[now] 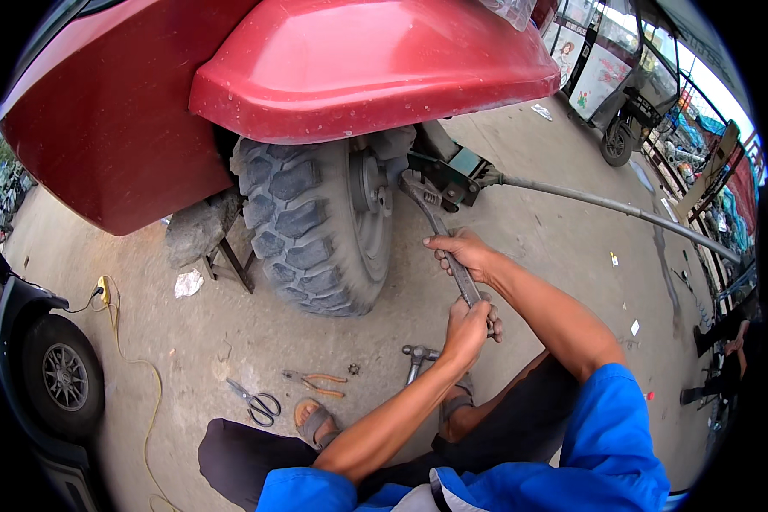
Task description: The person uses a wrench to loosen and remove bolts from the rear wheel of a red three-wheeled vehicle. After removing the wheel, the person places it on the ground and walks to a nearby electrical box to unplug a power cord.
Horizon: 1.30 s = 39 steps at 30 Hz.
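I hold a large adjustable wrench (442, 229) with both hands. My left hand (469, 328) is closed round the lower end of its handle. Farther up, my right hand (465, 253) grips the middle of the handle. The wrench's jaw end lies beside the hub of a chunky-treaded, dusty tyre (303, 230); whether the jaws grip a nut cannot be made out. Above the tyre curves a glossy red fender (375, 68). Just right of the wheel, a green floor jack (462, 166) stands with its long handle (614, 205) stretching right.
On the concrete by my feet lie scissors (256, 403), orange-handled pliers (316, 382) and a hammer (416, 362). A stone block (198, 230) rests on a metal stand left of the tyre. A yellow cable (149, 367) runs near another vehicle's wheel (62, 377). A three-wheeler (619, 136) is parked far right.
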Tool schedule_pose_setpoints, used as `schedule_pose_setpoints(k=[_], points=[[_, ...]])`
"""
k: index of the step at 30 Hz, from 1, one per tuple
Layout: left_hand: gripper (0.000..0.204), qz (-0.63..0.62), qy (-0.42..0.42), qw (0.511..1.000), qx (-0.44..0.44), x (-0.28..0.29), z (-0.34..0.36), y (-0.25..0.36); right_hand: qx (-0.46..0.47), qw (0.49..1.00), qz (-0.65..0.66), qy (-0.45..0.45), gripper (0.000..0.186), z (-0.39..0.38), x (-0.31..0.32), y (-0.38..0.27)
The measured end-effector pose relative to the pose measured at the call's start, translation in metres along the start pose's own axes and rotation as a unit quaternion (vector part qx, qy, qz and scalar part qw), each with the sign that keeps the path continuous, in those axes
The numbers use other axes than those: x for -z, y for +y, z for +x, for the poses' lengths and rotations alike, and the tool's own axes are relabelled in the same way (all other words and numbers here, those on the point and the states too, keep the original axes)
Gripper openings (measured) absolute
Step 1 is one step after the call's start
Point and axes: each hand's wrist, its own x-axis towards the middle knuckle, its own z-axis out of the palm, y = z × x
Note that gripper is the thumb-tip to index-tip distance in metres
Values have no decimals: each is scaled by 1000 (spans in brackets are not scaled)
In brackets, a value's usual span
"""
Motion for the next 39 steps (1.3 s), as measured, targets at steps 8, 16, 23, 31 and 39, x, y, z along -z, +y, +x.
schedule_pose_setpoints(k=[8,16,23,31,39], points=[[12,-108,-73,991,15,-1,-6,16,79,987,-121,77,22,0,-10,-11],[16,-135,-87,986,46,15,-17,36,26,998,32,52,15,-2,-30,-15],[17,-122,-69,986,85,39,-33,53,18,996,51,66,13,1,-53,-8],[20,-136,-152,977,67,11,-9,40,6,999,-10,36,13,-1,-19,-29],[23,-172,-173,967,77,-12,28,16,-8,999,-47,5,18,3,10,-40]])
